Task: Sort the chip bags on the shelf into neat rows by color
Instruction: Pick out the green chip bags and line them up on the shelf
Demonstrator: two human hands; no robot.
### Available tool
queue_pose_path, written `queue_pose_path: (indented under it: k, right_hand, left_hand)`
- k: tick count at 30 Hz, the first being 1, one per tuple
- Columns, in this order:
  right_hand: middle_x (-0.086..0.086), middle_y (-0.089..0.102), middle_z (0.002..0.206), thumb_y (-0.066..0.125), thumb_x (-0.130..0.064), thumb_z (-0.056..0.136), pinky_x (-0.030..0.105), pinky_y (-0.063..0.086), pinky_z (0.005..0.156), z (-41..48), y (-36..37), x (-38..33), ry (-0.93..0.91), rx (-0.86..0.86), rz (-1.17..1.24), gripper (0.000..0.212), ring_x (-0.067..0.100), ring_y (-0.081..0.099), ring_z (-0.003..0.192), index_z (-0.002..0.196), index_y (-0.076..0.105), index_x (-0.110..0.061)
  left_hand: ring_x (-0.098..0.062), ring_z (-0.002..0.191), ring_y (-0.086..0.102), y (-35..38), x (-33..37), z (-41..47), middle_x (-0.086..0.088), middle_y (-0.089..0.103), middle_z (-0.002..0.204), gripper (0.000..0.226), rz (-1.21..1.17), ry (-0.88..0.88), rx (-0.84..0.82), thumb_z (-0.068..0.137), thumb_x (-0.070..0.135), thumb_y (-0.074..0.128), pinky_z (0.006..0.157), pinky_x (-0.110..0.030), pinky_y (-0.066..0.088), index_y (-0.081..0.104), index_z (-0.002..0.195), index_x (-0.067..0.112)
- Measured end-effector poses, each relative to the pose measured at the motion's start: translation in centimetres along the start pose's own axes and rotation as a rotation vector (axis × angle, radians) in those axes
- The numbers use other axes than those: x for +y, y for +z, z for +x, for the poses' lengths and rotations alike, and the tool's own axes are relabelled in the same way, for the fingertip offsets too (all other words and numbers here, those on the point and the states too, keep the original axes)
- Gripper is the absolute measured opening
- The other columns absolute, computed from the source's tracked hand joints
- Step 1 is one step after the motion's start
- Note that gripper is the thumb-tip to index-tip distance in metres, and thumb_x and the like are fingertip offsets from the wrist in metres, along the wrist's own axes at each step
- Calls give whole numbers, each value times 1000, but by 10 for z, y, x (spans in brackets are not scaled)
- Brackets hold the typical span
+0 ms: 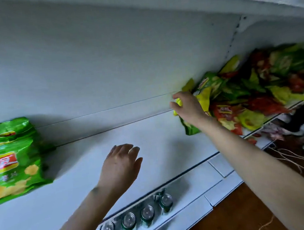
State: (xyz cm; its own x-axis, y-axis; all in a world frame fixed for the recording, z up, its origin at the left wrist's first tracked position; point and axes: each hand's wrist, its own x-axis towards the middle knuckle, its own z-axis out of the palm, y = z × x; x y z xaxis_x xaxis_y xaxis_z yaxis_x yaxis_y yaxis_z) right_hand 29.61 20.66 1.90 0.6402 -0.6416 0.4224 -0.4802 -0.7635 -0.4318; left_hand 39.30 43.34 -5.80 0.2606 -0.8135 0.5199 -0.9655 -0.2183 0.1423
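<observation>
Now one green bag (11, 161) far left; left grip (121, 166) spread; right grip (187, 107) pinching one yellow bag (178, 102)

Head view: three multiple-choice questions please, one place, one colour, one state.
1. On the shelf, the mixed pile lies: A) at the left B) at the right C) in the middle
2. The lone bag is: A) red B) green C) blue
3. The right hand: A) lies flat B) holds a cup C) grips a yellow bag
Answers: B, it fills the shelf's right end; B, green wrapper; C, fingers curl round yellow foil.
</observation>
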Motion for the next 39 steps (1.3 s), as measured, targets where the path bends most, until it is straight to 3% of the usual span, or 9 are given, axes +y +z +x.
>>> queue_pose_path:
  k: [6, 13, 17, 22, 25, 30, 34, 37, 39]
  right_hand:
    - [19, 60, 116, 56, -13, 90, 28, 35, 89, 4, -69, 117, 76, 11, -87, 28, 31, 53, 112, 113, 59, 3]
    - [15, 58, 118, 55, -19, 91, 25, 37, 87, 28, -74, 181, 74, -39, -86, 29, 26, 52, 112, 115, 57, -1]
    - [12, 57, 114, 55, -24, 91, 23, 34, 87, 52, -71, 188, 78, 66, -62, 27, 24, 51, 110, 109, 58, -3]
    - [15, 48, 129, 60, -36, 86, 35, 40, 92, 94, -72, 201, 277, 119, -24, 54, 28, 47, 119, 128, 45, -7]
    - [14, 53, 128, 60, -25, 88, 36, 40, 95, 103, -66, 207, 348, 90, 43, 45, 28, 49, 119, 126, 48, -4]
    - [14, 60, 118, 54, -13, 91, 26, 38, 91, 111, -88, 212, 249, 409, 59, 27, 26, 55, 110, 115, 58, -2]
    - [11, 62, 109, 56, -11, 88, 12, 36, 85, 102, -127, 211, 132, 582, 142, 23, 14, 54, 100, 108, 60, 0]
    - [-2, 61, 102, 61, -15, 86, 33, 54, 82, 81, -134, 207, 144, 372, 417, 20, 13, 61, 94, 106, 60, -13]
    - [-9, 60, 97, 64, -13, 85, 31, 56, 78, 62, -127, 192, 130, 93, 484, 19, 11, 61, 91, 103, 59, -19]
  left_hand:
    - [-23, 65, 67, 55, 93, 69, -3, 70, 77, 38, -64, 98, -25, 77, 34, 42, 61, -22, 52, 73, 80, 12]
    - [-23, 62, 64, 86, 138, 101, -2, 68, 74, 36, -74, 34, -69, 77, 33, 42, 58, -23, 50, 71, 79, 12]
    - [-25, 61, 65, 90, 138, 118, -4, 69, 73, 21, -93, 13, -68, 72, 26, 60, 58, -23, 52, 72, 78, 9]
    - [-25, 63, 66, 92, 130, 141, -4, 69, 75, 38, -79, 6, -87, 80, 31, 41, 60, -26, 53, 72, 83, 9]
    - [-25, 64, 66, 96, 125, 152, -3, 69, 75, 38, -77, 21, -102, 79, 32, 41, 60, -26, 53, 71, 83, 9]
    - [-30, 73, 68, 103, 113, 170, -9, 70, 88, 43, -162, -2, -75, 81, 36, 42, 59, -33, 55, 70, 96, 7]
    - [-33, 103, 62, 105, 114, 184, -14, 63, 114, 60, -380, -145, 11, 84, 50, 43, 81, -33, 48, 59, 122, 5]
    - [-22, 117, 53, 98, 118, 193, -10, 55, 130, 71, -558, -314, 98, 79, 51, 55, 91, -26, 39, 47, 135, 8]
    - [-15, 117, 53, 90, 119, 197, -2, 52, 133, 82, -819, -506, 97, 71, 57, 60, 92, -24, 42, 40, 140, 16]
